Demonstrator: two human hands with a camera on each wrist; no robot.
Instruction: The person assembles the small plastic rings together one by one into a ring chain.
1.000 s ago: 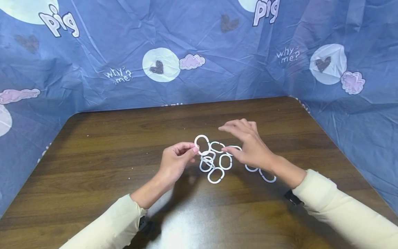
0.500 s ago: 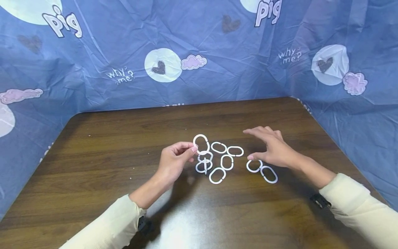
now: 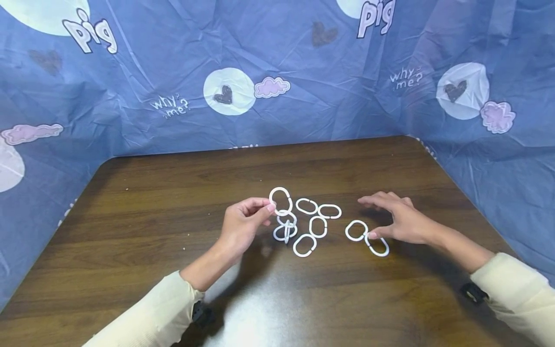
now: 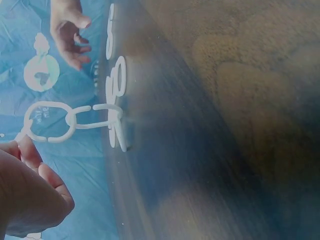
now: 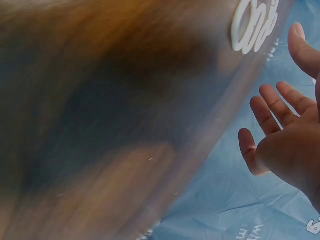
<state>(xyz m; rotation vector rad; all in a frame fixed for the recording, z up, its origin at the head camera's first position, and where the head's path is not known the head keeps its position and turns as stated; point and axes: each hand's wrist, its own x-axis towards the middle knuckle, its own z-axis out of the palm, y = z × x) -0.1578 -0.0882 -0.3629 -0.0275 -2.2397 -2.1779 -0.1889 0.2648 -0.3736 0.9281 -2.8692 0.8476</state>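
My left hand (image 3: pixel 246 222) pinches a white oval plastic chain link (image 3: pixel 280 189) between thumb and fingertips, holding it upright above the table. From it hangs a second link (image 4: pixel 87 125), joined to further links whose lower end reaches the tabletop. My right hand (image 3: pixel 401 219) hovers with fingers spread and holds nothing. Its thumb tip overlaps one of two loose links, the lower-right one (image 3: pixel 381 252), in the head view; the other link (image 3: pixel 356 221) lies just left of it. In the right wrist view the fingers (image 5: pixel 272 107) are apart and bare.
Several more white links, one of them this link (image 3: pixel 318 217), lie in a loose curve right of the hanging chain. The brown wooden table (image 3: pixel 186 173) has a blue printed cloth (image 3: pixel 303 115) behind it and at its sides. Tiny white specks dot the wood.
My right hand has moved right, away from the hanging chain, uncovering the two loose links. The left hand stays nearly in place, and the links hanging from it have swung and settled.
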